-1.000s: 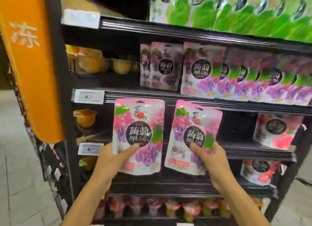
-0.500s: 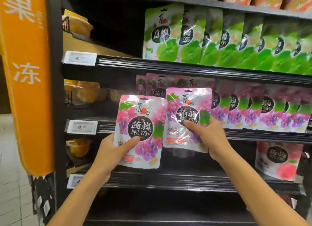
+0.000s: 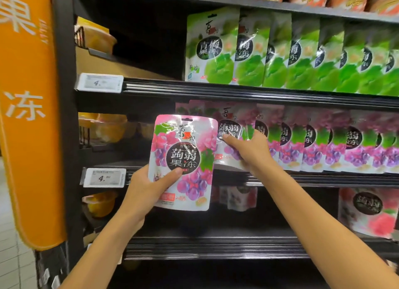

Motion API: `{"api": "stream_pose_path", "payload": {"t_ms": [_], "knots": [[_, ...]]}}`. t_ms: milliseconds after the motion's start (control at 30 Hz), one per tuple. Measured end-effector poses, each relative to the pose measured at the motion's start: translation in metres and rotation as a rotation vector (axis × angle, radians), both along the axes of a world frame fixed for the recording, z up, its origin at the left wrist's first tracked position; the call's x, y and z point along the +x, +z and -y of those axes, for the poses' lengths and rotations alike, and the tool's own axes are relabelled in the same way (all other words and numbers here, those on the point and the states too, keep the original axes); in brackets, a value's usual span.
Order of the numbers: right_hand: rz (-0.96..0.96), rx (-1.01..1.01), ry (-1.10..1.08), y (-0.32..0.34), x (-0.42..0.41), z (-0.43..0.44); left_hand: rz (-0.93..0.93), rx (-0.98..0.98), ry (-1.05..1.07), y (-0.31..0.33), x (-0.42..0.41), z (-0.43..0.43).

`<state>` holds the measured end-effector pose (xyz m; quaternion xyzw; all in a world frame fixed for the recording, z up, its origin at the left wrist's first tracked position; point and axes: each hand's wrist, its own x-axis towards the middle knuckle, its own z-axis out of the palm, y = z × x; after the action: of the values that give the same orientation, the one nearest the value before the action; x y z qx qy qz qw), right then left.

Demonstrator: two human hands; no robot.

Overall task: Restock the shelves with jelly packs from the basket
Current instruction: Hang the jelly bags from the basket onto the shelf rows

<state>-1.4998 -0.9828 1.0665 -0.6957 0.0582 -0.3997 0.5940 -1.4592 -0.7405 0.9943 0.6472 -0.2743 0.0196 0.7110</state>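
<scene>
My left hand point(image 3: 149, 191) grips a pink-and-purple grape jelly pack point(image 3: 185, 159) by its lower left corner, upright in front of the middle shelf point(image 3: 280, 177). My right hand point(image 3: 250, 150) holds a second grape jelly pack point(image 3: 232, 131) at the left end of the row of grape packs point(image 3: 336, 141) standing on that shelf. Its lower edge sits at the shelf surface, partly hidden behind my hand and the left pack. No basket is in view.
Green jelly packs point(image 3: 280, 51) fill the shelf above; peach packs point(image 3: 369, 211) stand on the shelf below at right. Orange jelly cups point(image 3: 105, 126) sit at the left of the shelves. An orange sign panel point(image 3: 28, 116) borders the shelf unit's left post. Price tags point(image 3: 103, 177) clip to shelf edges.
My right hand has carried its pack up and back into the grape row on the middle shelf. My left hand has lifted its pack slightly and stays in front of the shelf.
</scene>
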Motion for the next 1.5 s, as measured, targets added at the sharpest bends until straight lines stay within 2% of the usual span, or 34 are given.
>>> {"api": "stream_pose_path", "payload": {"t_ms": [467, 667, 833, 900, 967, 1033, 1100, 1167, 1267, 1367, 1433, 1500], "knots": [[0.027, -0.37, -0.292, -0.036, -0.009, -0.004, 0.026, -0.014, -0.037, -0.006, 0.015, 0.0], [-0.07, -0.564, -0.617, -0.048, -0.014, -0.005, 0.017, -0.053, -0.026, 0.001, 0.02, 0.007], [-0.106, -0.571, -0.679, -0.048, -0.016, -0.007, 0.011, -0.064, -0.043, 0.006, 0.016, 0.011], [-0.041, -0.59, -0.709, -0.047, -0.019, -0.01, 0.017, -0.07, -0.053, 0.008, 0.016, 0.012], [0.113, -0.614, -0.66, -0.043, -0.023, -0.018, 0.018, -0.074, -0.053, 0.011, 0.017, 0.014], [0.175, -0.538, -0.411, -0.037, -0.028, -0.032, 0.013, -0.075, -0.049, 0.016, 0.017, 0.017], [0.074, -0.39, -0.076, -0.03, -0.029, -0.046, 0.02, -0.069, -0.06, 0.021, 0.018, 0.021], [-0.013, -0.279, 0.089, -0.022, -0.025, -0.055, 0.024, -0.075, -0.079, 0.027, 0.019, 0.025], [0.053, -0.12, 0.081, -0.009, -0.017, -0.058, 0.06, -0.095, -0.073, 0.038, 0.022, 0.029], [0.111, -0.111, -0.065, -0.002, -0.009, -0.056, 0.18, -0.111, 0.104, 0.044, 0.022, 0.032], [0.122, -0.173, -0.185, -0.001, -0.001, -0.055, 0.343, -0.048, 0.217, 0.039, 0.02, 0.035], [0.131, -0.188, -0.216, -0.003, 0.005, -0.058, 0.537, 0.1, 0.288, 0.031, 0.012, 0.039]]}}
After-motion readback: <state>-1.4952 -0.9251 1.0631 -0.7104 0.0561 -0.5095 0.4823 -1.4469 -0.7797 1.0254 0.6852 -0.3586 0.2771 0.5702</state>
